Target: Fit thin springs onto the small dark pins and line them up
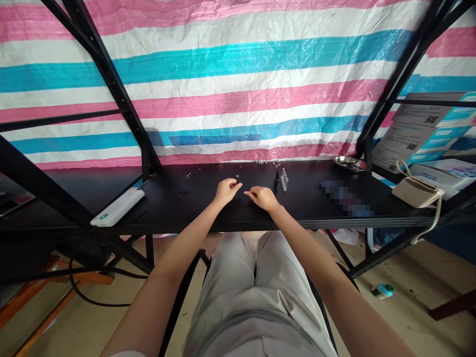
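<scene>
Above the black tabletop point(201, 208), my left hand point(225, 192) is closed in a pinch. A small dark piece with a pale tip point(237, 177) pokes up from its fingers; its exact kind is too small to tell. My right hand point(263, 198) is a short gap away, thumb and fingers pressed together. Whatever it may hold is hidden or too tiny to see. Just beyond the right hand stand a row of small black cylinders point(277, 180) and a row of clear or grey ones point(284, 179). Tiny white pieces point(261, 162) line the back edge.
At left lies a long white device point(118, 207); thin black scraps point(185, 192) are near it. On the right are a shiny metal dish point(351, 163), a blurred-out item point(345, 198), a cream pouch point(416, 192) and stacked boxes point(420, 129). Black frame posts point(111, 84) flank the table.
</scene>
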Demonstrator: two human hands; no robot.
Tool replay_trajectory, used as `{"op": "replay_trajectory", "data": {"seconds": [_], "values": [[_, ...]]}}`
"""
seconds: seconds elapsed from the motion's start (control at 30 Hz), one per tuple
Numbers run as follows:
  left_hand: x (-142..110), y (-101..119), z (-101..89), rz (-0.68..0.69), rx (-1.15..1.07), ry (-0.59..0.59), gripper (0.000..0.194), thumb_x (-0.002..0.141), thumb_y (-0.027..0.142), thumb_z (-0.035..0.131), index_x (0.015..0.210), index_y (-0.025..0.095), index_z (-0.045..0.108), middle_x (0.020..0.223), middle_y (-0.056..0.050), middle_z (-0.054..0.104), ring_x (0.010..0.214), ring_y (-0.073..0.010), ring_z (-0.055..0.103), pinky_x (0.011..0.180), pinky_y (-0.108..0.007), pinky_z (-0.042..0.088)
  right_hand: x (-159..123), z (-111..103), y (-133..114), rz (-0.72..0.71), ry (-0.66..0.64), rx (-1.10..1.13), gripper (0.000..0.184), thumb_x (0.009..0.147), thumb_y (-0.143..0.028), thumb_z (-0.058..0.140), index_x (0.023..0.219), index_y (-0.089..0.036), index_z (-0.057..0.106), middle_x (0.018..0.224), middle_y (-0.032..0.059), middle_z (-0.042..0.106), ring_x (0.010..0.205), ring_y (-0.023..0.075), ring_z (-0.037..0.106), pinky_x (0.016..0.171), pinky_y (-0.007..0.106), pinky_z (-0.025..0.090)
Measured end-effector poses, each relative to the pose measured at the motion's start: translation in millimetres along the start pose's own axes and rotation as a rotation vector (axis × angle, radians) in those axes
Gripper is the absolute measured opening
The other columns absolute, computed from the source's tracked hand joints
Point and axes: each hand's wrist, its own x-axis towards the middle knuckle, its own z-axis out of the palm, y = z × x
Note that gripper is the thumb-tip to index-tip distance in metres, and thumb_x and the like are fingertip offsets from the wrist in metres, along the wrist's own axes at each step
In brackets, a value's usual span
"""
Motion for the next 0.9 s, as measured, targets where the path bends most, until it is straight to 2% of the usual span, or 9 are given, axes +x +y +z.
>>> {"op": "replay_trajectory", "data": {"seconds": [0.13,0.23,0.37,0.53,0.73,0.9], "values": [[13.9,-23.8,-17.3,-0.200,0.177,0.203,0.017,0.075,0.031,0.061,0.068,0.016,0.065,0.072,-0.004,0.066,0.068,-0.0151,0.060,0.066,-0.024,0.043,-0.2,-0.4,-1.5,0.023,-0.013,-0.018,0.040,0.093,-0.042,0.037,0.070,-0.019,0.060,0.073,0.0028,0.063,0.065,0.0117,0.055,0.056,0.024,0.026],[19.5,-34.7,-31.2,-0.340,0.270,0.263,0.016,0.075,0.032,0.060,0.070,0.017,0.065,0.077,-0.004,0.067,0.075,-0.0168,0.061,0.069,-0.025,0.043,-0.2,0.3,-1.3,0.033,-0.020,-0.024,0.039,0.093,-0.041,0.037,0.069,-0.020,0.060,0.072,0.0024,0.063,0.064,0.0117,0.054,0.056,0.025,0.025],[17.2,-43.2,-42.5,-0.463,0.361,0.245,0.017,0.077,0.034,0.058,0.076,0.020,0.066,0.084,-0.004,0.069,0.081,-0.0194,0.063,0.072,-0.028,0.044,-0.4,0.9,-0.8,0.034,-0.017,-0.027,0.038,0.093,-0.039,0.038,0.067,-0.020,0.059,0.072,0.0022,0.063,0.063,0.0117,0.053,0.055,0.025,0.024],[6.7,-54.7,-42.7,-0.577,0.467,0.138,0.017,0.077,0.033,0.059,0.083,0.020,0.068,0.091,-0.008,0.069,0.091,-0.0231,0.063,0.078,-0.030,0.046,-0.6,1.3,-0.7,0.023,0.000,-0.020,0.038,0.092,-0.038,0.038,0.064,-0.019,0.057,0.069,0.0019,0.062,0.061,0.0114,0.051,0.055,0.025,0.023],[3.1,-57.1,-40.7,-0.584,0.511,0.110,0.017,0.077,0.032,0.060,0.086,0.020,0.069,0.093,-0.008,0.070,0.094,-0.0232,0.063,0.081,-0.031,0.046,-1.3,2.1,1.5,0.001,0.073,0.025,0.042,0.093,-0.039,0.036,0.060,-0.019,0.052,0.065,0.0013,0.058,0.057,0.0104,0.048,0.054,0.024,0.024],[3.7,-63.7,-41.6,-0.634,0.429,0.154,0.017,0.074,0.032,0.063,0.086,0.022,0.070,0.092,-0.006,0.071,0.093,-0.0214,0.063,0.081,-0.029,0.046,-1.1,-3.5,2.3,-0.018,0.169,0.098,0.046,0.093,-0.043,0.032,0.061,-0.019,0.053,0.062,0.0017,0.055,0.057,0.0102,0.048,0.057,0.023,0.029]]}}
